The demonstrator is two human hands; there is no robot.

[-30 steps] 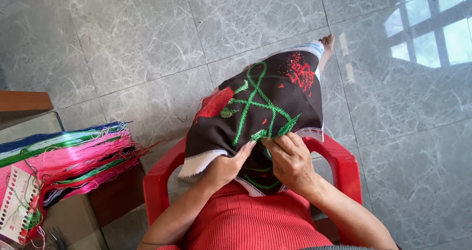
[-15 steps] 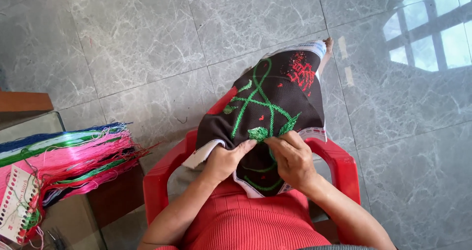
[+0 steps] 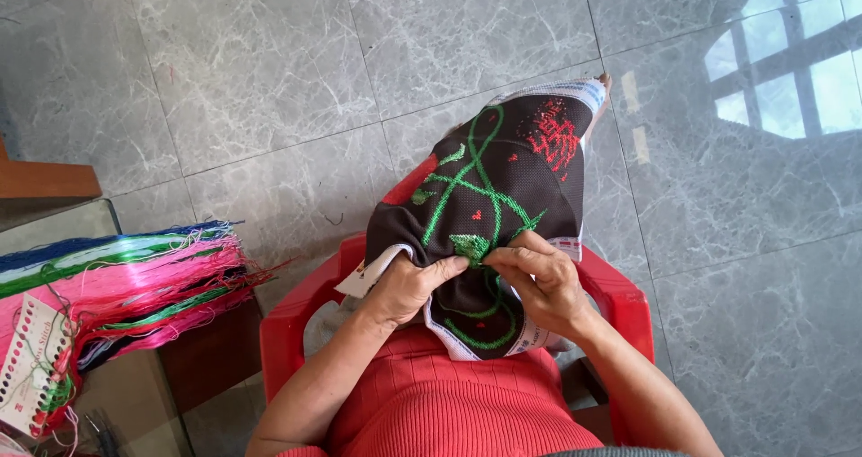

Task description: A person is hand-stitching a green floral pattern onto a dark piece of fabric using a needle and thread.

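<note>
Both hands pinch the dark cloth [image 3: 503, 197] on the lap, left hand [image 3: 409, 286] gripping its fold, right hand [image 3: 539, 282] at the green stitching [image 3: 467, 192]; green and red motifs sewn, much cloth bare.

Dark cloth [image 3: 503, 179] — green, red stitching; red chair [image 3: 620, 295]; pink-green threads [image 3: 135, 282].

Two hands [image 3: 409, 286] [image 3: 539, 282], one embroidered cloth [image 3: 503, 183], one red chair [image 3: 287, 327].
</note>
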